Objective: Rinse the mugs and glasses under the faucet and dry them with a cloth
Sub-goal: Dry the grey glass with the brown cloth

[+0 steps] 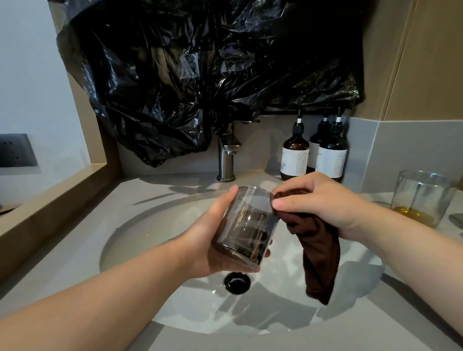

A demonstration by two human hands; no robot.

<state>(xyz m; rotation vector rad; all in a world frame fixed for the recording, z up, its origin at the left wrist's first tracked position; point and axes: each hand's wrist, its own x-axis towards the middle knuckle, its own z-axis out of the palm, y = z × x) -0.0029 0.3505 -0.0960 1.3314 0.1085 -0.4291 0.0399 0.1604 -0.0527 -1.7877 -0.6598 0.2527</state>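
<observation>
Head camera view, looking down at a bathroom basin. One large black plastic bag (207,70) hangs over the wall above, its lower folds draped around the top of the single metal faucet (225,159). Below lies one grey tabletop (69,262) holding one round white sink (148,245) with a black drain (237,281) at its bottom. Two bare forearms reach in from the lower corners. Over the sink, the left hand (215,245) wraps its grip around one smoky glass (247,227), tilted with its mouth toward the faucet, thumb along the near side and fingertips showing through the base. The right hand (319,206) pinches one dark brown cloth (319,256) against the rim of that glass; the rest of the cloth hangs down over the sink. Three dark pump bottles (296,156) with white labels stand together behind the right hand. A second glass (422,196) stands upright on the tabletop at far right, with amber liquid in its bottom.
</observation>
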